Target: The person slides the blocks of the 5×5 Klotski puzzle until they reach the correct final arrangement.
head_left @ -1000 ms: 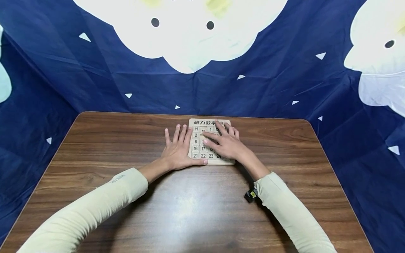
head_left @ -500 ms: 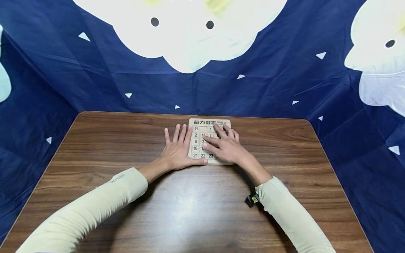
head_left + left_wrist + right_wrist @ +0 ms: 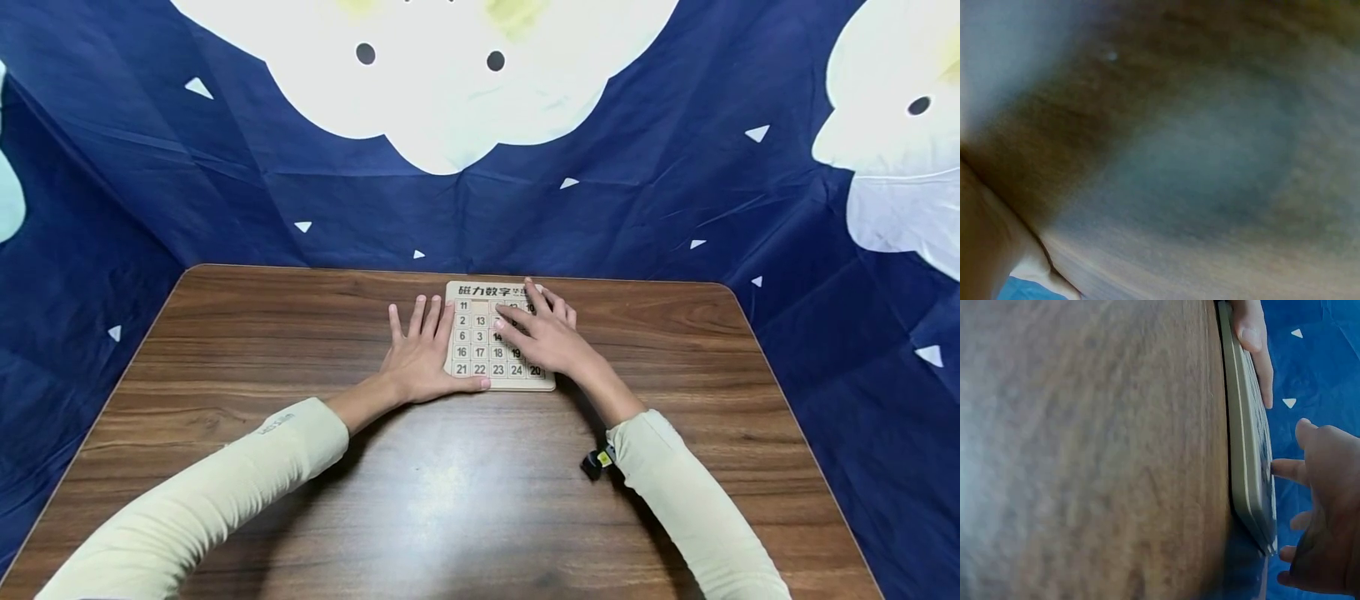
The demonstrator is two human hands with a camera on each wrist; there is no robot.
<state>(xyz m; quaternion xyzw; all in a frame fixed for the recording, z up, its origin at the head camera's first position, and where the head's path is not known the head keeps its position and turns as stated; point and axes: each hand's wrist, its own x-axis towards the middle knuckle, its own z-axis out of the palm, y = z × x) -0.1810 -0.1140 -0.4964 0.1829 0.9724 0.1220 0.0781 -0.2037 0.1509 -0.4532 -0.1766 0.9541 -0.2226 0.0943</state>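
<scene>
A pale wooden sliding number puzzle (image 3: 480,337) lies flat at the table's far side, with Chinese characters above its grid of numbered tiles. My left hand (image 3: 420,362) is spread flat along its left edge, the thumb on its lower border. My right hand (image 3: 551,340) reaches over the right half; its index fingertip is on the top-row tile in the third column. Left of that fingertip is a bare slot, with tile 13 (image 3: 480,321) below it. In the right wrist view, one finger of the right hand (image 3: 1335,506) meets the board's face. The hand hides several tiles.
The brown wood-grain table (image 3: 442,500) extends toward me and to both sides. A dark blue cloth (image 3: 247,192) with white clouds and triangles stands behind the table's far edge. A small black device (image 3: 594,463) hangs at my right cuff. The left wrist view is mostly blurred tabletop.
Tile 13 has slid down one row under the right index finger, leaving the top slot bare. The right hand then moved up and right to the third column. The left hand stayed in place.
</scene>
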